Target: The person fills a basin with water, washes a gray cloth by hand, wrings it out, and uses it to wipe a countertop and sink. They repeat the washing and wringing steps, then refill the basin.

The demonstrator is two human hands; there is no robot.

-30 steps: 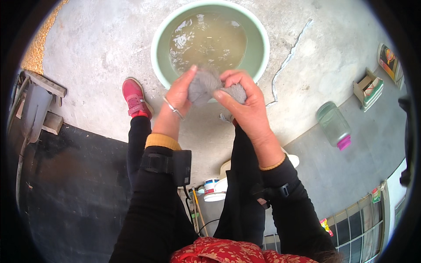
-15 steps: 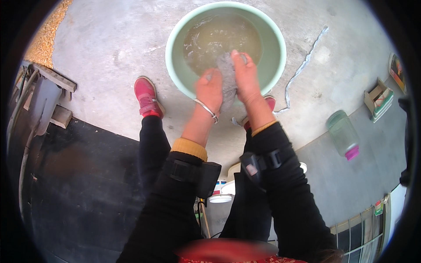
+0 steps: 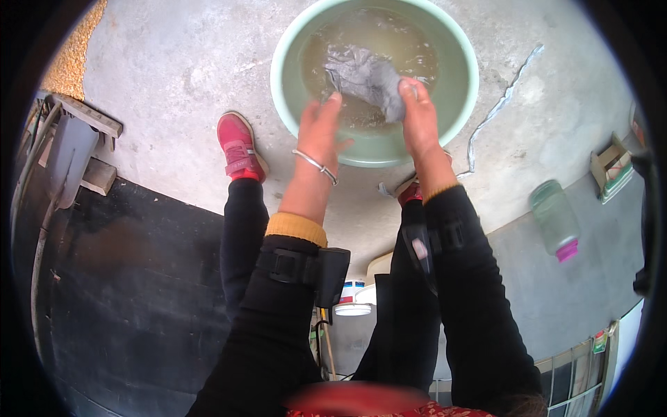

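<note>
A wet grey cloth (image 3: 365, 75) is spread loosely over the murky water in a pale green basin (image 3: 279, 90). My right hand (image 3: 421, 118) pinches the cloth's right end between thumb and fingers, just inside the basin. My left hand (image 3: 319, 132), slightly blurred and with a silver bangle at the wrist, hovers by the near left rim. Its fingers are stretched out and the thumb stands apart. The fingertips come close to the cloth's left edge; whether they touch it I cannot tell.
Right of the basin, a pale twisted strip (image 3: 490, 115) lies on the concrete floor. Farther right are a clear jar with a pink lid (image 3: 556, 221) and a small open box (image 3: 611, 168). My red shoe (image 3: 240, 146) stands left of the basin. Yellow grain (image 3: 73, 52) lies far left.
The cloth was bunched between both hands; now it is spread out over the water. My left hand has come off it and moved left, while my right hand has shifted right.
</note>
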